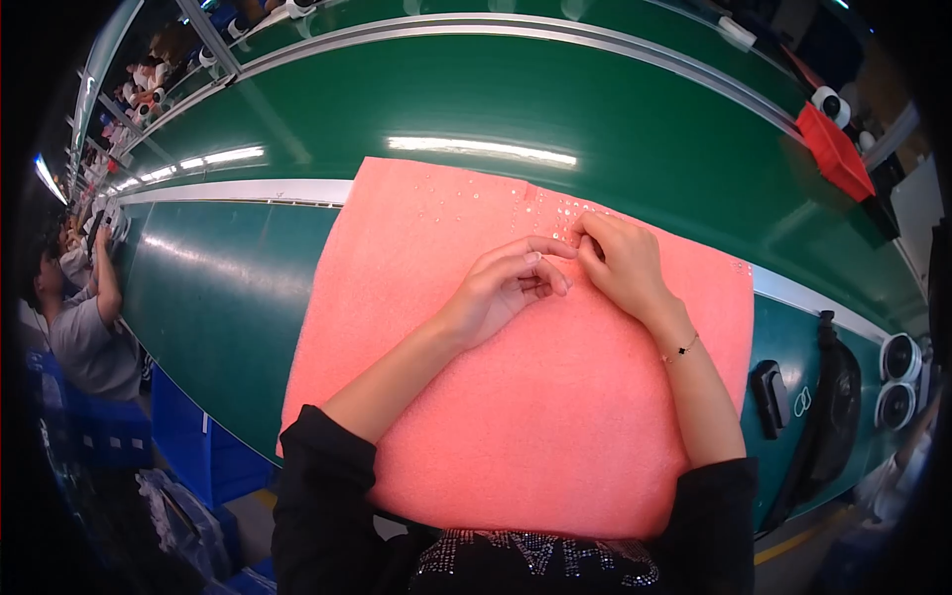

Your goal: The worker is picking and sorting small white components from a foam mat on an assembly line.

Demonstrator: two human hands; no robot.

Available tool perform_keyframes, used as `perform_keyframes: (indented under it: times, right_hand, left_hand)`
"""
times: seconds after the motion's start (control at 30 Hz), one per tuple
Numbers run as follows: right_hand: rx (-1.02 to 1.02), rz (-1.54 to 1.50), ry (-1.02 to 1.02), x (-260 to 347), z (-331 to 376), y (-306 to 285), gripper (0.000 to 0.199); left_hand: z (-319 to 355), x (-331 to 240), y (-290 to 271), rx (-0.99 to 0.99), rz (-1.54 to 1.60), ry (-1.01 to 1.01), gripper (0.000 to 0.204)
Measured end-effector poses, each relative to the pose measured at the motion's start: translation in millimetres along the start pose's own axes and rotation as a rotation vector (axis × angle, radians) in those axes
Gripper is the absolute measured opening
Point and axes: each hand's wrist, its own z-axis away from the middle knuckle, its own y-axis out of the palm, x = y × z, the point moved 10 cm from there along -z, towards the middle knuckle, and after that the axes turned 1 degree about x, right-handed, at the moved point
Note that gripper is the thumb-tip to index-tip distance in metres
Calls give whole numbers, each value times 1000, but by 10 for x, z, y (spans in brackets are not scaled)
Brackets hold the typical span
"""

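A pink fleecy cloth [516, 426] lies across the green bench before me. Small shiny round pieces [565, 211] dot its far part, thickest just beyond my hands. My right hand [630, 260] is at the right of that cluster, fingers bent down in a pinch; whatever is between the fingertips is hidden. Beside it on the left, my left hand [499, 290] hovers over the cloth, index finger reaching toward the right fingertips and the other fingers loosely curled and apart. I see nothing held in it.
Beyond the cloth runs a green conveyor belt [476, 99] with metal rails. At right lie a black case [770, 399], a black pouch [831, 416] and white round fans [897, 382]. A red bin [835, 154] stands far right. Another person [84, 317] sits at left near blue crates [193, 441].
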Motion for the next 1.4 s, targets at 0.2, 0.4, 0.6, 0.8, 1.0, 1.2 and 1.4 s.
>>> perform_keyframes:
  times: [0.2, 0.4, 0.6, 0.8, 1.0, 1.2, 1.4]
  right_hand:
    - [5, -11, -8, 71, 8, 20, 6]
    - [233, -2142, 466, 253, 176, 593, 56]
    - [357, -2287, 436, 548, 154, 520, 66]
    - [392, -2252, 414, 470, 195, 552, 66]
    - [483, -2253, 386, 433, 198, 679, 63]
    - [482, -1836, 432, 473, 215, 758, 40]
    - [508, -1712, 363, 525, 229, 770, 24]
  left_hand:
    - [11, 23, -53, -16, -49, 1, 47]
    - [3, -107, -121, -202, 431, 106, 66]
    - [12, -66, 15, -60, 175, 52, 58]
    - [0, -11, -60, 8, 198, 39, 54]
    - [2, 14, -85, -141, 166, 21, 51]
    - [21, -20, -66, -41, 82, -4, 51]
    - [35, 24, -121, -2, 65, -27, 49]
